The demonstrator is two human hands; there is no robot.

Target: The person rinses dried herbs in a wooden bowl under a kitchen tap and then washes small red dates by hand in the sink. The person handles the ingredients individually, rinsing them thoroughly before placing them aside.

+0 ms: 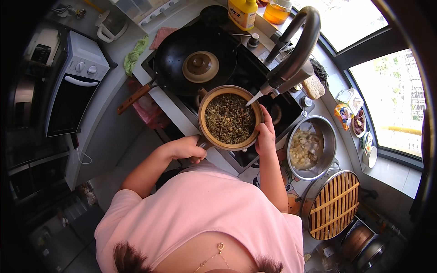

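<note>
A brown clay pot (205,134) full of dried herbs (229,119) is held level in front of me. My left hand (187,149) is closed around its side handle (202,142). Against the opposite wall, my right hand (267,133) grips the pot's rim with the thumb on top. From the metal faucet (296,44), a thin whitish stream of water (254,98) runs down to the herbs near the rim. The pot's brown lid (200,67) lies inside a black wok (167,65) just beyond.
A steel pot (332,150) with pale food pieces in liquid stands at right, beside a slatted wooden rack (336,204). The wok's wooden handle (135,99) juts left. Yellow bottle (243,15), sponge (313,87) and green cloth (136,56) sit around. A white oven (76,82) stands left.
</note>
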